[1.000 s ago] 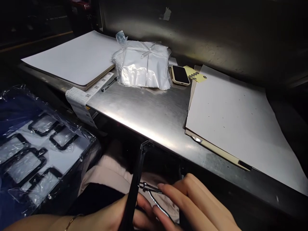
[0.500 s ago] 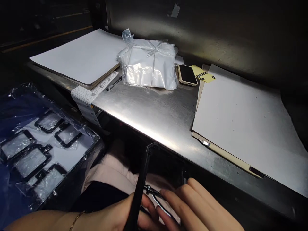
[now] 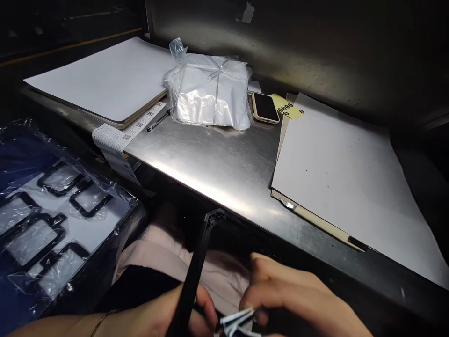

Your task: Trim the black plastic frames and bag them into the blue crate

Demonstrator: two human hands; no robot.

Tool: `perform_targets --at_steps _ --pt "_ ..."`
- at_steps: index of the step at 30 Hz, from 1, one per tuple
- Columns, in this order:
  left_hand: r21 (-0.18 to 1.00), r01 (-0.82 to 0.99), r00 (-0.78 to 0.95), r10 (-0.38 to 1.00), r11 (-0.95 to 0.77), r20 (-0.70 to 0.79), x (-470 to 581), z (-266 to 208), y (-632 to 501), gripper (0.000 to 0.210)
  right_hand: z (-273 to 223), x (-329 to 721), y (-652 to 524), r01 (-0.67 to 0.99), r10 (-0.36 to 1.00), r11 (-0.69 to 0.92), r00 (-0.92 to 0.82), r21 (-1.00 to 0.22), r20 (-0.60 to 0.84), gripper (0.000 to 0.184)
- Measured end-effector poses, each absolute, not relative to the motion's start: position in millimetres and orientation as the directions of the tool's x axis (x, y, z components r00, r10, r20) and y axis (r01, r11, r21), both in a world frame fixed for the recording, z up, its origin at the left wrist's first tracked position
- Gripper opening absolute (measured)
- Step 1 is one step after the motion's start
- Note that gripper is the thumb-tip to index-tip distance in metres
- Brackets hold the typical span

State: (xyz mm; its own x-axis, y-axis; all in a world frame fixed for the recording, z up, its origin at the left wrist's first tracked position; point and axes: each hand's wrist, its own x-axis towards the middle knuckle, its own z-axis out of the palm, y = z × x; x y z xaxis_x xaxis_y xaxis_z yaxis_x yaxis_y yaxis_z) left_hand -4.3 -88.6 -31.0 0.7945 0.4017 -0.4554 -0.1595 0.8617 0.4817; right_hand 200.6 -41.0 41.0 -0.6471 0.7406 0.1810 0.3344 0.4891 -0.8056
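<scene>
At the lower middle my left hand (image 3: pixel 199 309) is closed around a black rectangular frame (image 3: pixel 192 276), held up on a slant with one corner toward the bench. In my right hand (image 3: pixel 280 290), fingers curled, is a shiny metal tool with two arms (image 3: pixel 240 320), resembling small snips. Motion blur and the lower picture edge hide its exact kind. The tool sits just right of the frame, near my left fingertips; I cannot tell whether it touches the frame. Several similar black frames (image 3: pixel 35 236) lie in clear bags inside a plastic-lined blue bin (image 3: pixel 131 203) on the left.
On the steel bench (image 3: pixel 196 159) lie a stack of white sheets (image 3: pixel 105 79), a tied bundle of clear bags (image 3: pixel 210 93), a pen (image 3: pixel 157 121), a phone (image 3: pixel 265 107) and a yellow sticker sheet (image 3: pixel 294 112). White board (image 3: pixel 351 173) covers the right side. Printed labels (image 3: pixel 114 147) overhang the front edge.
My right hand has turned and shifted, and the metal tool has swung lower, its arms pointing another way. The black frame has moved slightly left in view as the camera shifted.
</scene>
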Motion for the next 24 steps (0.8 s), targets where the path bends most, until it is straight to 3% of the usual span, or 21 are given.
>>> perform_targets --at_steps 3,5,13,19,24 --pt "0.399 -0.141 0.759 0.358 0.906 -0.544 4.5 -41.1 -95.4 0.01 36.6 208.4 -46.0 0.561 0.79 0.548 -0.592 -0.621 0.162 0.013" --pt "0.39 -0.138 0.734 0.358 0.91 -0.577 10.6 -45.8 -101.0 0.01 32.4 208.8 -50.6 0.603 0.782 0.601 -0.58 -0.525 0.23 0.014" --pt "0.519 -0.082 0.743 0.4 0.851 -0.537 12.8 -61.4 -112.5 0.021 35.4 193.0 -52.7 0.608 0.73 0.684 -0.565 -0.403 0.385 0.009" --pt "0.637 0.022 0.753 0.406 0.77 -0.517 8.5 -49.3 -104.1 0.027 36.0 181.7 -53.8 0.666 0.68 0.703 -0.526 -0.25 0.511 0.034" --pt "0.695 0.118 0.756 0.389 0.709 -0.526 0.9 -29.1 -91.0 0.029 28.8 175.1 -54.3 0.71 0.672 0.673 -0.468 -0.208 0.574 0.043"
